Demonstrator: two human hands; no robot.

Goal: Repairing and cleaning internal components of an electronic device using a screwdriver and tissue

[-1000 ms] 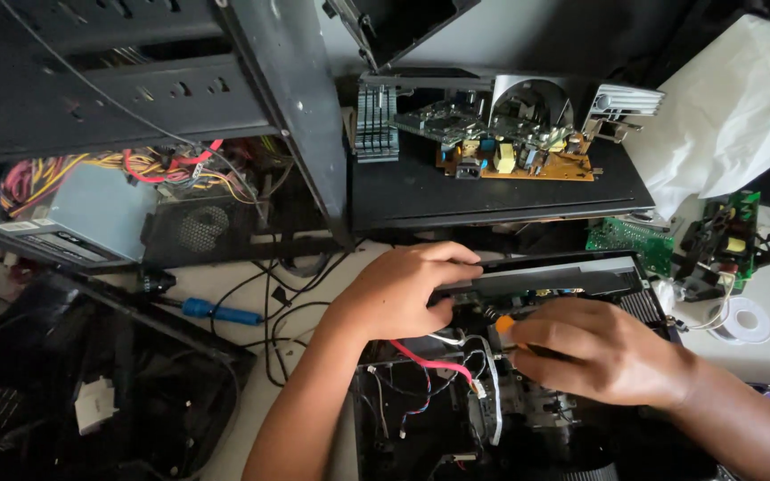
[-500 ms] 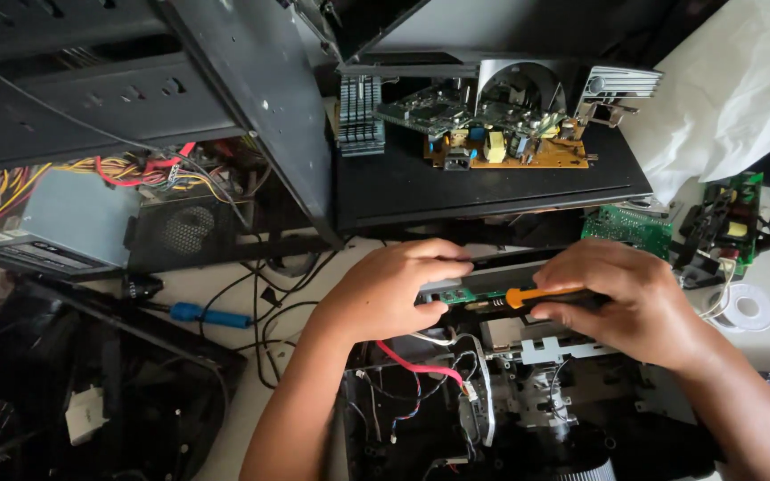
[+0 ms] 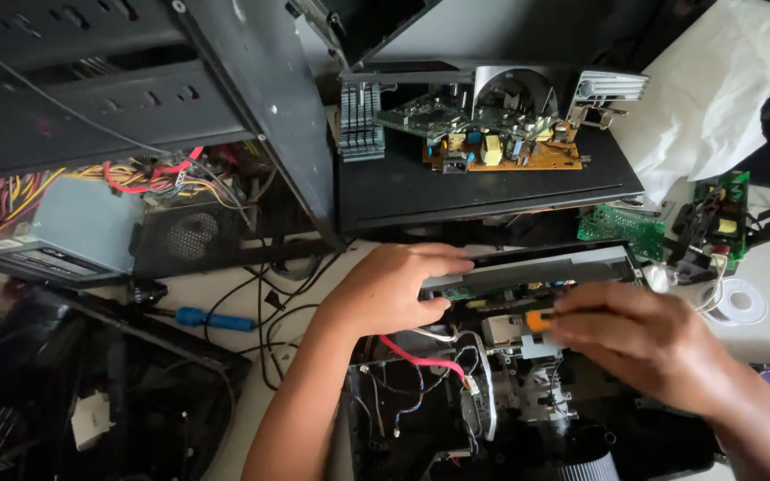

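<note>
Presently, both hands at an opened black device (image 3: 528,428) on the cluttered bench (image 3: 225,294).
Left hand (image 3: 394,289) grips the end of a grey panel (image 3: 528,272) over the device, fingers curled on its edge. Right hand (image 3: 648,343) is closed around an orange-handled screwdriver (image 3: 538,319), just beside the panel's underside.

Left hand (image 3: 398,289) clamped on the near-left end of a grey metal plate (image 3: 536,269) atop an opened black device (image 3: 492,401). Right hand (image 3: 648,343) just right of it, fingers closed around an orange-handled tool (image 3: 538,320) over the device's innards. Red wire (image 3: 421,361) below the left hand. Blue screwdriver (image 3: 216,319) well left of the device. Brown circuit board (image 3: 501,151) beyond it.
</note>
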